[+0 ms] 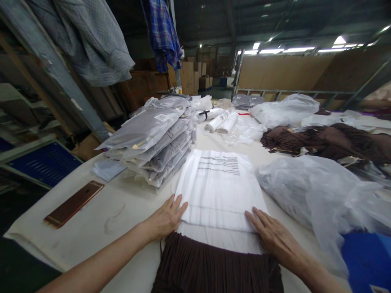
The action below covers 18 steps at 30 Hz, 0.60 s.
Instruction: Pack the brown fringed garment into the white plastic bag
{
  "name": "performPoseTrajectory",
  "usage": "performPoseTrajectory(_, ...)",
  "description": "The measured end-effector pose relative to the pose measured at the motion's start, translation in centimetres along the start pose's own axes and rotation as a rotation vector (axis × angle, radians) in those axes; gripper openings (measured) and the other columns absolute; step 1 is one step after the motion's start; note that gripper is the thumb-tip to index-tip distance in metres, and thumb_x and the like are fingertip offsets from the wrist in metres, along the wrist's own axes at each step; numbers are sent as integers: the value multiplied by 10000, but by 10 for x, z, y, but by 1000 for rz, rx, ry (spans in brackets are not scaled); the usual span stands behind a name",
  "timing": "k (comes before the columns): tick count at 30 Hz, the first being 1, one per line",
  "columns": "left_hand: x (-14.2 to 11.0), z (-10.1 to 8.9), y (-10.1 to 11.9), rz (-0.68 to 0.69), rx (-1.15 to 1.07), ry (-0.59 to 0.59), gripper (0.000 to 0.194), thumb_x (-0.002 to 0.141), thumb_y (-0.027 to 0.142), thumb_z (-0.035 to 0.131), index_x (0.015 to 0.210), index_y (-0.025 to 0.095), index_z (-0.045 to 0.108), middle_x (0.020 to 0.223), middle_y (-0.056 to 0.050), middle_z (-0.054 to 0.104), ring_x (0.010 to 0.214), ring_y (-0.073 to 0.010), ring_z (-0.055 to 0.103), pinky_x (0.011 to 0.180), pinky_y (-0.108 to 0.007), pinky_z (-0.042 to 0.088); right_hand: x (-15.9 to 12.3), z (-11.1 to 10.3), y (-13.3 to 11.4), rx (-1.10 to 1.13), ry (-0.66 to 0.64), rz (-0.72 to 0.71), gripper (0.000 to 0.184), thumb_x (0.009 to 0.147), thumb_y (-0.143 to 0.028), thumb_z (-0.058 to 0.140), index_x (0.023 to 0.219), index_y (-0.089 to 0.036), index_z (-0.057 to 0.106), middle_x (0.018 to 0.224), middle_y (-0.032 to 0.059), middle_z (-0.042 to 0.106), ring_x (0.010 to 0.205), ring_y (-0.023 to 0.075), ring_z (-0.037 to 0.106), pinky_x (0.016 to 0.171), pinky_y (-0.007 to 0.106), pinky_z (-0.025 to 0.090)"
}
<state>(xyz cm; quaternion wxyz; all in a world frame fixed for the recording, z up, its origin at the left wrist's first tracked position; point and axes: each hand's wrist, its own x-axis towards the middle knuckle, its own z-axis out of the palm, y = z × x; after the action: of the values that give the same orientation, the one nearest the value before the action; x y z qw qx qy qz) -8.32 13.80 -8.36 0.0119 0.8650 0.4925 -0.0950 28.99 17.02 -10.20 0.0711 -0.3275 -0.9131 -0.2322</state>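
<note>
A white plastic garment bag with printed lines of text (218, 187) lies flat on the table in front of me. My left hand (168, 215) rests at its left edge, fingers stretched out. At the right edge, my right hand (270, 230) touches the bag with its fingers extended. Just below the bag, at the near side, is a dark brown pleated garment (214, 268). Whether any of that garment reaches inside the bag I cannot tell. Left of the bag rises a stack of bagged grey garments (152, 134).
A phone (75, 203) lies on the white tabletop (122, 244) at left. Loose clear plastic (314, 195), brown fringed garments (324, 138) and a blue object (366, 260) are at right. Rolled white bags (221, 122) lie farther back. Shirts (163, 36) hang above a metal post.
</note>
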Motion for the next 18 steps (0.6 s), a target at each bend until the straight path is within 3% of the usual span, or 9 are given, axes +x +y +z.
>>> performPoseTrajectory(3, 15, 7, -5, 42, 31, 30, 505, 809, 10, 359, 1313, 48, 353, 1355, -223, 383, 1314, -357, 185, 1062, -542, 224, 2, 20, -5, -51, 10, 95, 484, 708, 64, 371, 1149, -69, 520, 1101, 216, 611, 1004, 266, 602, 799, 343, 529)
performPoseTrajectory(7, 36, 9, -11, -16, 5, 45, 497, 819, -2, 300, 1314, 2, 327, 1371, -278, 314, 1321, -350, 168, 1051, -494, 270, 3, 36, -4, -51, 2, 165, 433, 691, 76, 356, 1071, 12, 554, 1079, 250, 610, 1005, 294, 598, 814, 360, 528)
performPoseTrajectory(10, 42, 2, -13, -19, -20, 55, 474, 830, 43, 318, 1301, -6, 342, 1364, -258, 345, 1326, -316, 201, 1059, -466, 272, 3, 26, 2, -1, -35, 194, 456, 649, 68, 353, 1049, 37, 569, 1073, 250, 614, 1017, 284, 593, 844, 357, 514)
performPoseTrajectory(13, 38, -14, -13, -41, -59, 59, 489, 807, 162, 450, 1272, 21, 399, 1334, -231, 409, 1286, -297, 316, 1043, -422, 311, 10, 4, 11, 97, -107, 203, 467, 609, -17, 409, 1035, -24, 600, 1028, 196, 652, 957, 252, 626, 811, 339, 530)
performPoseTrajectory(16, 34, -28, -8, -104, -90, 91, 518, 765, 259, 537, 1249, 98, 448, 1284, -179, 483, 1213, -308, 407, 994, -463, 349, 27, -14, 18, 192, -172, 272, 414, 695, -111, 407, 1062, -95, 596, 952, 125, 684, 840, 212, 656, 733, 341, 553)
performPoseTrajectory(18, 33, -33, -4, -138, -139, 84, 571, 761, 334, 569, 1281, 145, 427, 1308, -168, 460, 1232, -334, 372, 998, -513, 314, 41, -19, 19, 243, -198, 322, 385, 778, -150, 364, 1096, -93, 576, 1001, 127, 666, 882, 202, 642, 773, 347, 537)
